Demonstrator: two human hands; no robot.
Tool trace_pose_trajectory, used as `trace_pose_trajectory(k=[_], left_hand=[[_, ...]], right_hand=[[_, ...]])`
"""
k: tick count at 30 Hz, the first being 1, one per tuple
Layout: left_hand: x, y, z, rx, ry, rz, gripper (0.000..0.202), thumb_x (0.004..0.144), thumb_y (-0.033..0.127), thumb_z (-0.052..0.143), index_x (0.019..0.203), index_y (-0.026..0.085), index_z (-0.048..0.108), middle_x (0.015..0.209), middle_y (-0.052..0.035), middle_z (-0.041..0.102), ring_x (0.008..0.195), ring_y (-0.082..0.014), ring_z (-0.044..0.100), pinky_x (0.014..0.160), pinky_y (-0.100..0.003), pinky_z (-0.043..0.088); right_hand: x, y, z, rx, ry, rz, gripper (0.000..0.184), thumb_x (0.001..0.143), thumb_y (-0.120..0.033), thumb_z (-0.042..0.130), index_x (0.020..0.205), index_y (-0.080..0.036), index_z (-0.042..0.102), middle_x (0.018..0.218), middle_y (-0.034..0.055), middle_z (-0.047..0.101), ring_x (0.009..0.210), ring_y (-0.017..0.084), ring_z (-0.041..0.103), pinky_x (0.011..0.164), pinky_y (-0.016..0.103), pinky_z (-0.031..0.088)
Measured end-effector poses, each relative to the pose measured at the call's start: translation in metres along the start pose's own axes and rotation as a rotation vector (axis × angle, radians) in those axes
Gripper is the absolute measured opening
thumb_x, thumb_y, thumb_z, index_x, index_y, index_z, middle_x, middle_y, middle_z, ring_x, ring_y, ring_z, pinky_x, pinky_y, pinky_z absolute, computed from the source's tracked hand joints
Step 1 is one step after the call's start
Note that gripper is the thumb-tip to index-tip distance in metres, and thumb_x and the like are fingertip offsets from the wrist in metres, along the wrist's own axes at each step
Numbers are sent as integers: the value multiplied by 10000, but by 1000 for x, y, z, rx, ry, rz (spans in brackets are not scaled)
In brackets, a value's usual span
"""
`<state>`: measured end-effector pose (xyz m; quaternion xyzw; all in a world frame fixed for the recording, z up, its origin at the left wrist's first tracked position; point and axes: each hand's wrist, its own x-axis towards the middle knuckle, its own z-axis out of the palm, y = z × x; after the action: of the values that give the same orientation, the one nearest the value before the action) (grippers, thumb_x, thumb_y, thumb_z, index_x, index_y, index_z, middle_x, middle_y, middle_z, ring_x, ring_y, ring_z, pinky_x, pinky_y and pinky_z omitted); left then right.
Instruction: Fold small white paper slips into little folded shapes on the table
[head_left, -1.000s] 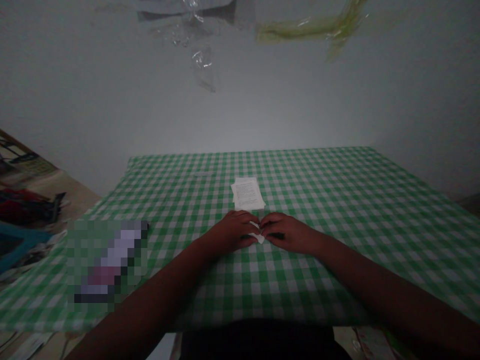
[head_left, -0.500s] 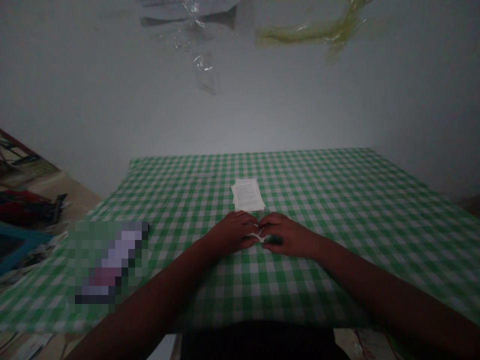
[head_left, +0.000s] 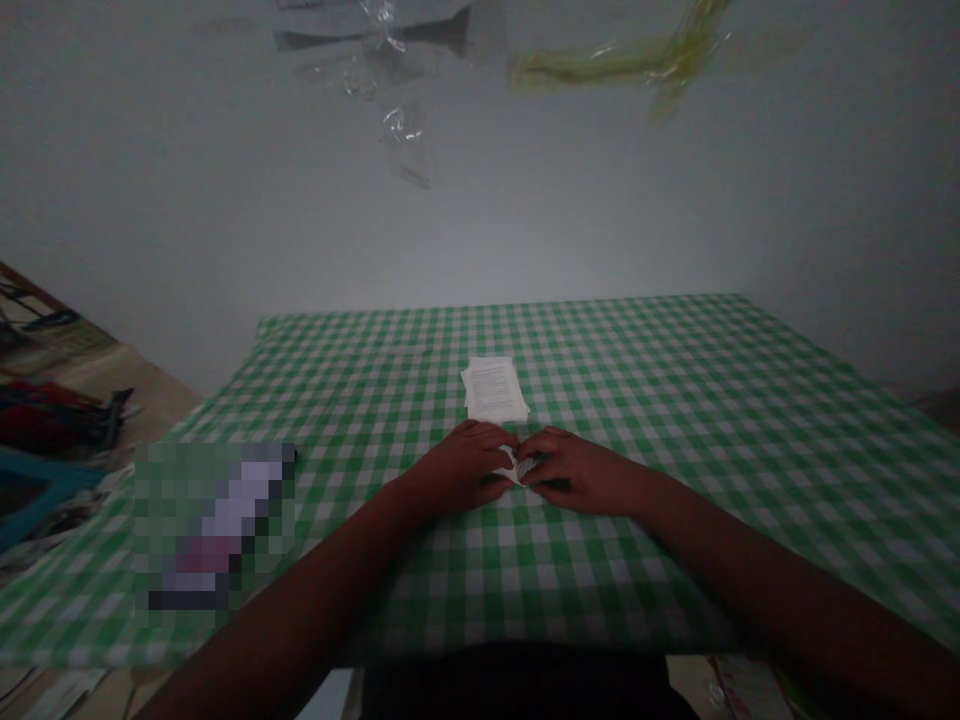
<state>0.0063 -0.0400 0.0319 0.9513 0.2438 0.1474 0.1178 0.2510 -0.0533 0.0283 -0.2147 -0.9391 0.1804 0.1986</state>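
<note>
My left hand (head_left: 465,466) and my right hand (head_left: 579,470) meet at the middle of the table, knuckles up, fingertips touching. Between them they pinch a small white piece of paper (head_left: 518,465), mostly hidden under the fingers. Just beyond the hands lies a small stack of printed white paper sheets (head_left: 494,389), flat on the green-and-white checked tablecloth (head_left: 675,400).
A blurred-out object (head_left: 214,525) lies on the cloth at the near left. A pale wall (head_left: 480,220) rises right behind the table, with clear tape and a yellowish strip (head_left: 622,62) stuck high on it. Clutter lies on the floor (head_left: 52,430) to the left.
My hands stay at the same spot. The fingers have shifted slightly on the small paper, and a little more of it shows between them now.
</note>
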Motion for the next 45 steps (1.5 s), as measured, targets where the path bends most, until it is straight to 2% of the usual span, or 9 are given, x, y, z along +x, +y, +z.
trace_pose_trajectory(k=[4, 10, 18, 28, 37, 45], left_hand=[[1, 0, 1, -66, -26, 15, 170, 891, 255, 632, 1054, 212, 656, 1157, -55, 662, 1097, -209, 587, 1014, -381, 394], [-1, -5, 6, -52, 2, 16, 168, 904, 268, 638, 1060, 228, 682, 1220, -47, 657, 1141, -215, 586, 1030, -391, 400], [0, -9, 7, -112, 10, 25, 140, 903, 291, 641, 1003, 220, 709, 1156, -49, 680, 1074, -199, 619, 984, -358, 443], [0, -9, 9, -161, 5, 14, 137, 899, 271, 645, 1007, 230, 718, 1113, -42, 688, 1068, -188, 617, 1001, -358, 437], [0, -4, 4, -42, -17, 15, 177, 832, 214, 694, 1004, 248, 717, 1177, -19, 678, 1086, -198, 613, 992, -359, 415], [-2, 5, 2, 76, -44, 10, 159, 873, 260, 655, 1028, 250, 693, 1204, -8, 667, 1118, -204, 600, 990, -376, 400]], right_hand=[[0, 0, -1, 28, 12, 22, 203, 870, -152, 606, 1036, -204, 710, 1169, 91, 646, 1125, 206, 576, 988, 384, 455], [-1, 5, -1, 121, 60, 72, 190, 912, -174, 559, 1031, -194, 707, 1150, 91, 646, 1066, 182, 613, 953, 363, 499], [-3, 5, 1, 116, 44, 69, 172, 882, -171, 608, 1001, -194, 730, 1172, 109, 629, 1112, 209, 586, 981, 377, 478], [-3, 4, -2, 126, 7, 71, 194, 876, -157, 605, 1018, -192, 733, 1196, 113, 615, 1127, 210, 572, 985, 378, 466], [-3, 4, -7, 117, -49, 93, 226, 886, -150, 592, 1058, -208, 726, 1215, 106, 623, 1142, 205, 574, 1000, 384, 460], [-3, 3, -8, 128, -56, 80, 248, 885, -143, 587, 1087, -201, 719, 1225, 118, 627, 1163, 217, 566, 1011, 394, 449]])
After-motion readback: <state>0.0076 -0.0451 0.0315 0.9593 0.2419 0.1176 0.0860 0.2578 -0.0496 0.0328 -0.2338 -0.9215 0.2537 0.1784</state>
